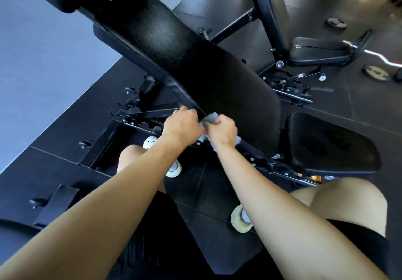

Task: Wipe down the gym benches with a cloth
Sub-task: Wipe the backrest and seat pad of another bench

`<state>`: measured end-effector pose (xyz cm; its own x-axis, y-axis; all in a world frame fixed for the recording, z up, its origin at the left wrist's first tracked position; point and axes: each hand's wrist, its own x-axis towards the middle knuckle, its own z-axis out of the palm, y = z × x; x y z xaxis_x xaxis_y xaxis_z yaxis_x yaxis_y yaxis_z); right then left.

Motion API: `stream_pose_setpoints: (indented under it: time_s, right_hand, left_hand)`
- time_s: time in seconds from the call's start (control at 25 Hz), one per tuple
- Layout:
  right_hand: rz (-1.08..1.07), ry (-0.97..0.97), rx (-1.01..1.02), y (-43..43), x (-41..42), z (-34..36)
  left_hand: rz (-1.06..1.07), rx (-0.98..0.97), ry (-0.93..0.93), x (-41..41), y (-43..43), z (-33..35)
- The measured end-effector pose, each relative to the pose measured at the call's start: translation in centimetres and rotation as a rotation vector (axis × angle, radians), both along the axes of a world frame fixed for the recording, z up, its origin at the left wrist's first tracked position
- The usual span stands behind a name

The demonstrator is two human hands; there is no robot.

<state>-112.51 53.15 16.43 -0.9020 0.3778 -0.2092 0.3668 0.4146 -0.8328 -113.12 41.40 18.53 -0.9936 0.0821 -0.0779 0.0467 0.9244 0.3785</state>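
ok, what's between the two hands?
Head view: the bunched grey cloth, gripped by the right hand, fills the gap to the left hand, by the pad edge.

Black rubber tile floor (359, 114) adjoins a smooth grey surface (43, 62) on the left. A black steel-framed adjustable bench (191, 62) stands directly on the tiles, long padded backrest tilted, separate black seat pad (332, 145) beside it. A second black padded bench (315, 49) stands behind, with round dark weight plates (375, 73) lying flat nearby.
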Motion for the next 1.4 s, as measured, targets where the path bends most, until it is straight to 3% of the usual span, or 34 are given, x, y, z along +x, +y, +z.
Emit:
stream_pose_setpoints:
  time_s: [0.12, 0.28, 0.52, 0.84, 1.08, 1.24, 1.4]
  right_hand:
    - [0.098, 0.066, -0.152, -3.0, -2.7, 2.3]
    - [0.059, -0.063, -0.41, -1.4, -3.0, 1.7]
    - [-0.049, -0.247, -0.313, 5.5, 0.8, -1.1]
    - [-0.189, -0.357, -0.358, 12.3, 2.8, -3.7]
    - [-0.005, -0.127, -0.369, 9.1, 0.6, -1.8]
    - [-0.063, -0.181, -0.319, 12.4, 0.4, -3.2]
    - [-0.141, -0.23, -0.127, 16.2, 1.1, -5.3]
  left_hand:
    - [0.112, 0.047, 0.063, -0.7, -1.2, 0.6]
    - [0.124, 0.037, 0.002, -1.1, -2.3, 1.2]
    - [-0.021, -0.021, -0.028, 0.4, 2.8, 0.5]
    - [-0.184, -0.113, -0.012, 0.9, 8.4, 0.3]
    - [-0.203, -0.103, 0.0, -0.1, 10.6, 1.0]
    - [-0.215, -0.137, 0.035, -1.0, 11.3, 0.9]
    - [-0.29, -0.167, 0.027, -0.8, 14.2, -0.3]
